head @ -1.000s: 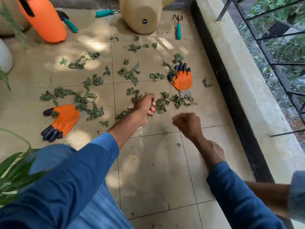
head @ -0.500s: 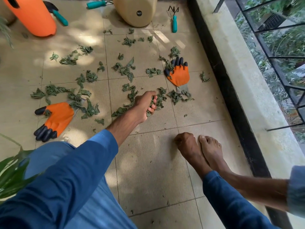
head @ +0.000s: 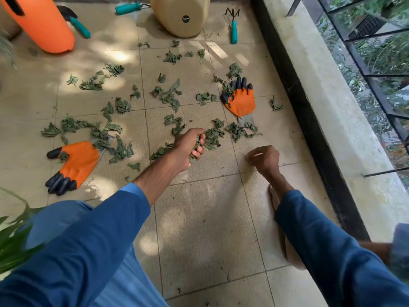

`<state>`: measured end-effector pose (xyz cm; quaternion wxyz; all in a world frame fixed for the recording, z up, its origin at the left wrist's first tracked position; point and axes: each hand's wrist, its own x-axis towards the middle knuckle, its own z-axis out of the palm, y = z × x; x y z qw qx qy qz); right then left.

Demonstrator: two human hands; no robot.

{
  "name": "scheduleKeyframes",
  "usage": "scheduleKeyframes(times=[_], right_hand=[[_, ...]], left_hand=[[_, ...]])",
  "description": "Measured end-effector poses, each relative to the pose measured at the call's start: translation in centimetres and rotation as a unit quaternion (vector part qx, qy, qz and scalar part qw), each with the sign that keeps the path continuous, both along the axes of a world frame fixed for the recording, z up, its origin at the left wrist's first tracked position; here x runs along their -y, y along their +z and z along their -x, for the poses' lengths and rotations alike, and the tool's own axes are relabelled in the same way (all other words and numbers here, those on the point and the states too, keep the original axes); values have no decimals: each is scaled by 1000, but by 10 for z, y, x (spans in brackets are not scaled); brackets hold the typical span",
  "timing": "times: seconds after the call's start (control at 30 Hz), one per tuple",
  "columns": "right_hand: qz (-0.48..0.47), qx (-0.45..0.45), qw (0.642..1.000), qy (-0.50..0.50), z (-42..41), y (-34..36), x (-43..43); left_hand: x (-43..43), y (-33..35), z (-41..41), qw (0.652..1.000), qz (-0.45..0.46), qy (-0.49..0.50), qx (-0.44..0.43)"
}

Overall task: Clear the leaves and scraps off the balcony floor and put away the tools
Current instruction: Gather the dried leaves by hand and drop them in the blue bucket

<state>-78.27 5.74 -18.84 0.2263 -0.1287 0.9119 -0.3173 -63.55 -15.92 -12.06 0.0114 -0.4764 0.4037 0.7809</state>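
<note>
Returning right hand (head: 263,159) near leaves (head: 239,131)

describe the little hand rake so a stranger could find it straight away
Find the big beige pot at the far end of the floor. Just right of it, toward the ledge, lies the hand rake. Alone among the teal-handled tools, it ends in thin black prongs.

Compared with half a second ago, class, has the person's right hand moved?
Yes: the right hand has gone forward over the tile joint, from beside the foot towards the leaves.
</note>
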Motion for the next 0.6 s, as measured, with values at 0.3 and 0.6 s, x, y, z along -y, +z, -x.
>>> scheduleKeyframes(times=[0.3, 0.6], right_hand=[[-41, -2, 999, 3, -4, 0, 16], [350, 181, 916, 71, -64, 105, 77]], left_hand=[[5, 2, -8, 1000, -6, -1, 6], [2, 0, -10, 999, 17, -28, 0]])
